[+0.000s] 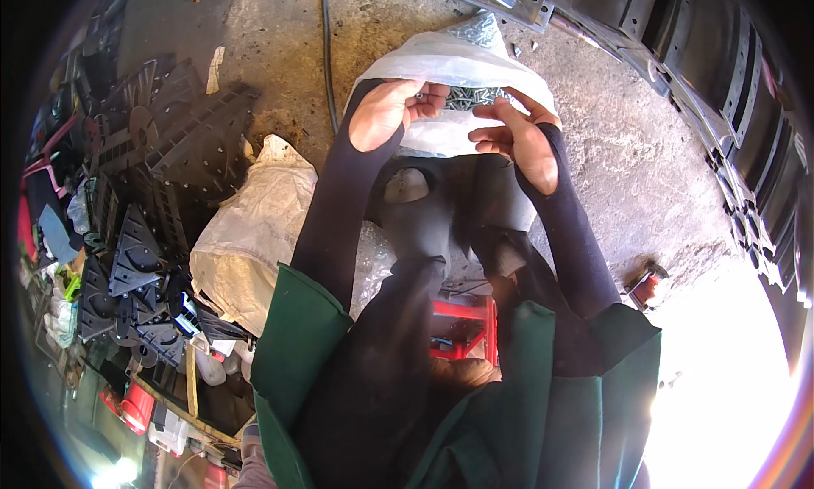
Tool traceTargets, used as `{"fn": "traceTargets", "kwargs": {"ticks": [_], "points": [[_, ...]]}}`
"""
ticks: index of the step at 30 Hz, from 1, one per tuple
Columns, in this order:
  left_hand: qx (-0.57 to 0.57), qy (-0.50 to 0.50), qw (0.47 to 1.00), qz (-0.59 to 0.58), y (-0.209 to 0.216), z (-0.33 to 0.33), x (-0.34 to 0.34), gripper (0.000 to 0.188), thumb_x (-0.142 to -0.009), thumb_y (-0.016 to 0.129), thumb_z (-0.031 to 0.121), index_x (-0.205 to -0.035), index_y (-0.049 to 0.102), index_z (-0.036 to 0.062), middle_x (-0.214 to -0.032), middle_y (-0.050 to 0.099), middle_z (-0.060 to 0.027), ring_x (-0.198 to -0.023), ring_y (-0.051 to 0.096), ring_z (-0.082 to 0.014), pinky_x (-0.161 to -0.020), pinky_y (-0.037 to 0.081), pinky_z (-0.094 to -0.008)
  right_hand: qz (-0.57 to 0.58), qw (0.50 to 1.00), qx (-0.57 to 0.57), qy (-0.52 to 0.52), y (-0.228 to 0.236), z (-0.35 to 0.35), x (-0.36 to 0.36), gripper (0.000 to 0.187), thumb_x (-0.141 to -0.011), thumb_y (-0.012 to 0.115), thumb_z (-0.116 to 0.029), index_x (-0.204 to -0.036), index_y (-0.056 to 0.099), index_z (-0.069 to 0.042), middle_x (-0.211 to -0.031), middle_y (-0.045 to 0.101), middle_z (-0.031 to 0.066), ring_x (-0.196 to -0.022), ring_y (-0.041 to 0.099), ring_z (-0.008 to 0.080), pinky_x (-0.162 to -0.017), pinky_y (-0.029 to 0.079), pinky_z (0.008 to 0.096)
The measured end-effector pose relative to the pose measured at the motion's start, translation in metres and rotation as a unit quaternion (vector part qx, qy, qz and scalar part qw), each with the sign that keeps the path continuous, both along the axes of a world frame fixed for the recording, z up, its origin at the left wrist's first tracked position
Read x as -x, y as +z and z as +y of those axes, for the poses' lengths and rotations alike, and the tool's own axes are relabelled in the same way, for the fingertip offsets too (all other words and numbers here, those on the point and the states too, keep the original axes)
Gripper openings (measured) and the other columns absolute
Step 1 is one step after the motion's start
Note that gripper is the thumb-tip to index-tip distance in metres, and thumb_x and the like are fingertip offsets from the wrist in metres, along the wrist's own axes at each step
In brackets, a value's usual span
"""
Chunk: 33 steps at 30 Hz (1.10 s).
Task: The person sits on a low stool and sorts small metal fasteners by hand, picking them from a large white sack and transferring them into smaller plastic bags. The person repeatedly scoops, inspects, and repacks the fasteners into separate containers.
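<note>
A white plastic bag (458, 61) stands in front of me, its mouth turned toward me. Inside lie many small metal screws or bolts (472, 97). My left hand (392, 110) is at the left of the mouth with its fingers curled together; whatever they hold, if anything, is too small to make out. At the right side of the mouth is my right hand (519, 133), its fingers apart and its thumb side near the bag's plastic. I see nothing between its fingers.
A worn cream sack (263, 226) stands at my left, beside piled dark metal brackets (140, 260). A black cable (329, 57) runs along the concrete floor. Long perforated metal pieces (721, 82) line the right. Something red-framed (487, 328) sits between my legs.
</note>
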<state>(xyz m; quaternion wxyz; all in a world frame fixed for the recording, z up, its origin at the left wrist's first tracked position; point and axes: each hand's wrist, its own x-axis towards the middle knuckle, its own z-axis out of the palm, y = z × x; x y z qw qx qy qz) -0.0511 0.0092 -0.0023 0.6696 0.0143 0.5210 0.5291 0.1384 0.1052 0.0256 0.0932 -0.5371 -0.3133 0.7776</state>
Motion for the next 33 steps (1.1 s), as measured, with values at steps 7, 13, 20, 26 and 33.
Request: {"fn": "traceTargets", "kwargs": {"ticks": [7,13,20,26,33], "points": [[0.0,-0.005,0.999,0.041,-0.015,-0.012,0.005,0.024,-0.099,0.046,0.016,-0.111,0.059,0.0007,-0.1,0.062,-0.0099,-0.088,0.058,-0.0162,-0.076,0.048,-0.0288,-0.153,0.813,-0.455,0.33,-0.027,-0.014,0.018,0.02,-0.084,0.059,-0.004,-0.101,0.07,-0.005,-0.092,0.069,0.0154,-0.083,0.068,0.0269,-0.074,0.054,0.0368],[-0.038,-0.117,0.895,0.428,-0.048,-0.026,-0.015,0.037,-0.099,0.042,0.028,-0.117,0.057,-0.0008,-0.101,0.057,-0.0094,-0.091,0.054,-0.0196,-0.08,0.043,-0.0303,-0.094,0.675,-0.465,0.565,-0.026,-0.015,0.015,0.017,-0.078,0.058,-0.006,-0.091,0.069,-0.006,-0.089,0.065,0.016,-0.086,0.063,0.0376,-0.079,0.051,0.0458],[0.023,-0.145,0.783,0.605,-0.062,-0.023,-0.021,0.033,-0.097,0.045,0.024,-0.119,0.059,0.0028,-0.123,0.059,-0.0199,-0.118,0.052,-0.0374,-0.098,0.041,-0.0428,-0.096,0.706,-0.576,0.401,-0.07,-0.012,0.036,0.029,-0.082,0.064,-0.016,-0.109,0.064,-0.006,-0.102,0.065,0.0178,-0.095,0.062,0.0383,-0.082,0.049,0.0478],[0.043,-0.139,0.761,0.632,-0.044,-0.008,-0.026,0.031,-0.093,0.05,0.026,-0.108,0.063,0.0023,-0.109,0.065,-0.0195,-0.107,0.058,-0.0389,-0.09,0.046,-0.0429,-0.086,0.676,-0.618,0.391,-0.098,-0.007,0.022,0.031,-0.082,0.063,-0.017,-0.112,0.061,-0.006,-0.1,0.063,0.0185,-0.091,0.061,0.0388,-0.081,0.049,0.0467],[0.075,-0.268,0.659,0.699,-0.034,-0.009,-0.03,0.02,-0.077,0.058,0.017,-0.083,0.069,0.0025,-0.093,0.068,-0.0172,-0.089,0.064,-0.0356,-0.078,0.05,-0.0444,-0.146,0.599,-0.458,0.64,-0.064,0.023,0.02,0.019,-0.086,0.054,-0.021,-0.092,0.063,-0.006,-0.075,0.063,0.0149,-0.073,0.064,0.0349,-0.064,0.052,0.0432]]}}
